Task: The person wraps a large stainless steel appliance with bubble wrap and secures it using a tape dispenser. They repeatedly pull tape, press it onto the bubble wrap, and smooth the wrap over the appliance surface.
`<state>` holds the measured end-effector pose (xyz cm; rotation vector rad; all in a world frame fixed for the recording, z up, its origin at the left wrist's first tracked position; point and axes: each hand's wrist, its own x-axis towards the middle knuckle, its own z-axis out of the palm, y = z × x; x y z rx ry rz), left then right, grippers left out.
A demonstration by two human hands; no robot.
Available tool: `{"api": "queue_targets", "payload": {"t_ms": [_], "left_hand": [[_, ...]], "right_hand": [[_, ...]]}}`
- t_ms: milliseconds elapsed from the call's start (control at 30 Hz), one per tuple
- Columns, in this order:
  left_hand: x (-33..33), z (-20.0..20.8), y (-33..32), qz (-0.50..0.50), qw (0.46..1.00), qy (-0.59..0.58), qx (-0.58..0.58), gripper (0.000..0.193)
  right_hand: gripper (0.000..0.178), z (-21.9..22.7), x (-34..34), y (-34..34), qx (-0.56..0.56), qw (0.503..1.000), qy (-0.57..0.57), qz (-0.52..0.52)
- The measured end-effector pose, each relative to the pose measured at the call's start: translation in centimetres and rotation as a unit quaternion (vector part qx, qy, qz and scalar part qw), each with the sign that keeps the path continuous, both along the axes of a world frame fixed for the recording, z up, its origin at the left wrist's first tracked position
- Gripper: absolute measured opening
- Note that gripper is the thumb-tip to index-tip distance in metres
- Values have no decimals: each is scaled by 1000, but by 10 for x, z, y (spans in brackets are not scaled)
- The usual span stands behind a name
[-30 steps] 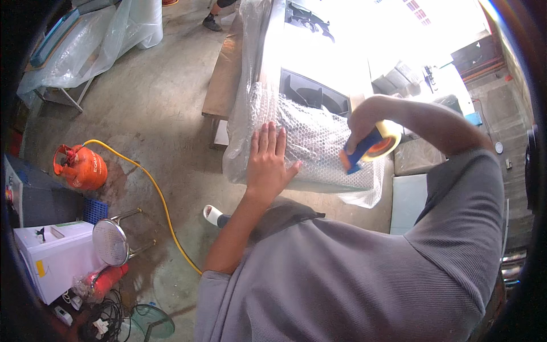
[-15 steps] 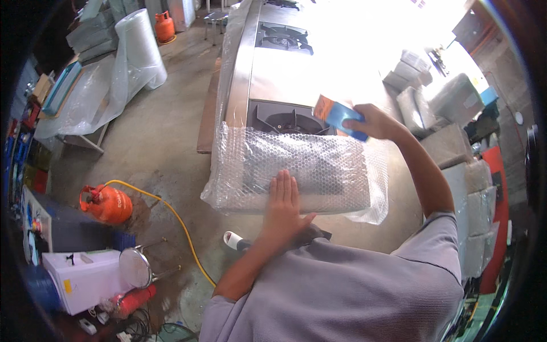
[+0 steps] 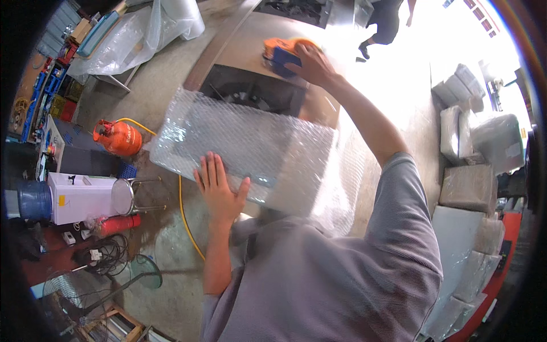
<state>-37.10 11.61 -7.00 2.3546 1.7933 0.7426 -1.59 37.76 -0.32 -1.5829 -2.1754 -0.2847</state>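
Bubble wrap covers the near end of a long steel cooking range and drapes over its right side. My left hand lies flat on the wrap's near edge, fingers stretched. Further off, over the steel top, my right hand grips a blue and orange tape dispenser, slightly blurred by motion. Its thumb is on the blue body and its fingers reach the orange part. Just beyond the wrap, a dark burner shows uncovered.
On the floor at left stand an orange gas cylinder with a yellow hose, and a stool. A bubble-wrap roll is at far left. Wrapped packages line the right. Another person's legs show beyond the range.
My right hand has moved further off and left with the tape dispenser, over the steel top. The left hand still presses the wrap. The view has turned, and another person's legs have appeared.
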Motion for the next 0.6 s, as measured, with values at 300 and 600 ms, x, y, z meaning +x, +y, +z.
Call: {"api": "queue_targets", "payload": {"t_ms": [300,600], "left_hand": [[116,21,-72,-236,967,70,-63,93],[164,27,-82,-233,951,188,-82,96]], "right_hand": [[80,-43,107,-293,-247,809,509,-162],[60,-179,59,-419,-273,706,641,-127]]}}
